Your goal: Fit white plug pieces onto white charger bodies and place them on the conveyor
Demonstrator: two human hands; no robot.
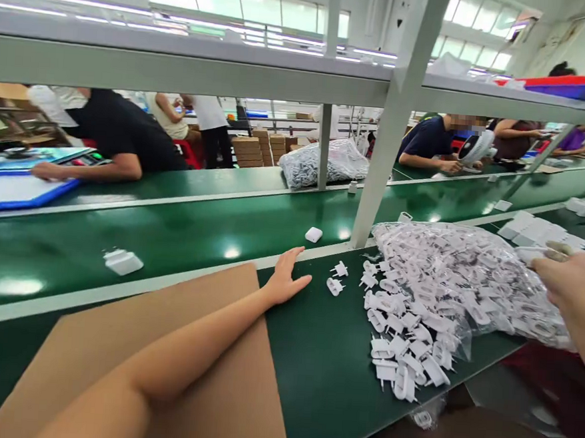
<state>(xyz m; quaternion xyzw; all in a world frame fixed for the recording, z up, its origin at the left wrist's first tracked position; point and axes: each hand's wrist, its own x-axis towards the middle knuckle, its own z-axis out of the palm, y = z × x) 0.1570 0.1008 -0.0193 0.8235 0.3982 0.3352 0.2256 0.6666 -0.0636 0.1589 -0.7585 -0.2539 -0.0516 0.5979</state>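
Observation:
My left hand (285, 277) lies flat and open on the green bench, at the far right corner of a brown cardboard sheet (163, 350). Two loose white plug parts (337, 279) sit just right of its fingers. A clear plastic bag (469, 278) full of white plug parts lies at the right, with several parts spilled out (404, 347) in front of it. My right hand (566, 275) reaches over the bag's far end, fingers closed on a white part (533, 254).
A green conveyor belt (181, 228) runs behind the bench carrying a white adapter (314, 234) and another white piece (123, 261). A white frame post (380, 185) stands at the bench's back edge. People work across the belt; another filled bag (326, 161) lies there.

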